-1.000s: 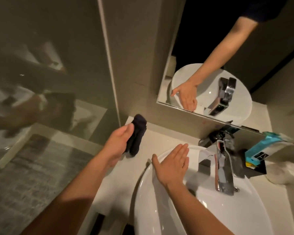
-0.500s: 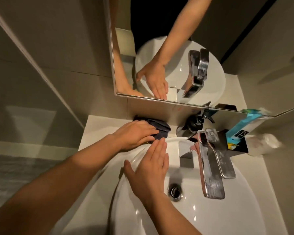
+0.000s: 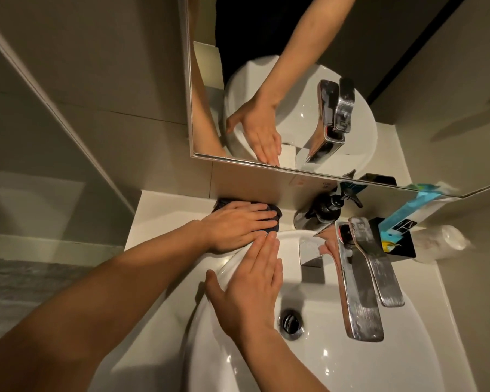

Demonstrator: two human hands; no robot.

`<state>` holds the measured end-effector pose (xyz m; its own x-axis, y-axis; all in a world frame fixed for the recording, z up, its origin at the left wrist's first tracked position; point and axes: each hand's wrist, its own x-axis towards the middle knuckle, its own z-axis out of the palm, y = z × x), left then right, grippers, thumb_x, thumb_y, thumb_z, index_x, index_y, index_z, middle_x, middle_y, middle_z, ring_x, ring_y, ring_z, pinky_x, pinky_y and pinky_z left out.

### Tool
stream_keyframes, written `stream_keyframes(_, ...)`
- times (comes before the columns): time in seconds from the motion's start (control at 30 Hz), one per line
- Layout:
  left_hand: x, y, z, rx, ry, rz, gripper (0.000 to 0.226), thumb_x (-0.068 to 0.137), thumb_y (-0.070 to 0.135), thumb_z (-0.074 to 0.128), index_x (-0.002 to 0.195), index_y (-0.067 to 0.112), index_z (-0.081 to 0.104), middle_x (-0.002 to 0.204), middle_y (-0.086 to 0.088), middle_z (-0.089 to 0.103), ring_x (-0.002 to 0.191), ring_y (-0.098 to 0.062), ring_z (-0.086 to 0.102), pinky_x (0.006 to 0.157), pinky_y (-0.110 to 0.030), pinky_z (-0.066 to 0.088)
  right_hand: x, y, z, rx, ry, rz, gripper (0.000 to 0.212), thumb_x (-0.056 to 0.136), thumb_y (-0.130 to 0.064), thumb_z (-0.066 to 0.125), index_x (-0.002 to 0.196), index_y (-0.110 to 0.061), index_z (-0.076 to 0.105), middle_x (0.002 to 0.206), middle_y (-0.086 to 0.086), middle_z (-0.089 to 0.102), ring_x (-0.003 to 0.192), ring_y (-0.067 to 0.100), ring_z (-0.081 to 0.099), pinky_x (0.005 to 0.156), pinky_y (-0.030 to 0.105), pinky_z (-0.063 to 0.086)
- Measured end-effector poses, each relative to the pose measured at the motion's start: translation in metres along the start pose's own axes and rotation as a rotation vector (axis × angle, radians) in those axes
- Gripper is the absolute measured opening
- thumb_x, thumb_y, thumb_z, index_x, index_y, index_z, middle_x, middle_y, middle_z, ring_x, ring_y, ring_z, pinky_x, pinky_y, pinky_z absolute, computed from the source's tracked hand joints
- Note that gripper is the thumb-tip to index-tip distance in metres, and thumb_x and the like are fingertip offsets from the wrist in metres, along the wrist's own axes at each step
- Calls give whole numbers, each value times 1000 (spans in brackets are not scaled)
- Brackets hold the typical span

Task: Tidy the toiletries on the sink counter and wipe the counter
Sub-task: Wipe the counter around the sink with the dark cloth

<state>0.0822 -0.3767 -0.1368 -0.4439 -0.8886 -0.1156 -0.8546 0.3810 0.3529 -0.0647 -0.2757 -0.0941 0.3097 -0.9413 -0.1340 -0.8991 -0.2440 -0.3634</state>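
My left hand (image 3: 235,224) lies flat on a dark cloth (image 3: 275,216), pressing it onto the white counter (image 3: 164,210) right against the back wall, behind the basin. Only the cloth's edges show around the fingers. My right hand (image 3: 252,290) rests flat on the white basin's (image 3: 337,363) left rim, fingers together, holding nothing. To the right stand a black pump bottle (image 3: 330,207), a black holder (image 3: 399,244) with a blue tube (image 3: 408,213), and a pale plastic bottle (image 3: 450,241) lying on its side.
A chrome faucet (image 3: 362,281) reaches over the basin toward the drain (image 3: 290,323). The mirror (image 3: 294,89) hangs just above the counter's back edge and reflects my arms. A wall corner and a grey floor mat (image 3: 26,287) are at left.
My left hand carried the cloth from the counter's left side to the back wall and flattened onto it. The view swung to the right and down. My right hand stays on the rim.
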Motion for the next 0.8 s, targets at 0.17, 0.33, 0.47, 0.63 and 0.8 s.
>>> stream_keyframes(0.17,-9,9,7,-73,-5,-124,65,102,60,-2,160,42,20,169,20,18,157,-7,6,126,-38,5,-1,2,-2,-18,1,15,117,80,-79,30,156,-8,-24,164,8,-35,149,17,-36,120,36,-24)
stream_keyframes(0.33,-29,13,14,-118,37,-235,68,101,63,-5,160,42,20,169,21,15,157,-7,3,125,-40,-2,0,4,-3,-38,-9,3,115,83,-81,25,157,-6,-21,165,11,-32,151,20,-34,124,40,-17)
stream_keyframes(0.47,-56,17,22,-17,50,-230,55,108,51,10,161,39,19,171,16,13,158,-13,1,126,-44,1,-1,3,-6,-43,-23,0,113,84,-80,22,157,-5,-21,165,12,-32,152,21,-31,124,40,-17)
stream_keyframes(0.63,-87,25,25,-86,67,-264,54,108,47,16,162,41,12,171,18,6,157,-8,-8,126,-39,-4,-2,0,-9,-37,-24,19,107,91,-73,29,158,-4,-17,166,13,-29,154,22,-26,126,41,-12)
stream_keyframes(0.8,-113,42,33,-125,79,-377,55,110,32,27,161,43,11,170,21,6,156,-5,-10,126,-38,-5,-2,0,-9,-15,-18,13,106,93,-70,34,158,-4,-17,167,12,-26,154,21,-24,126,41,-10)
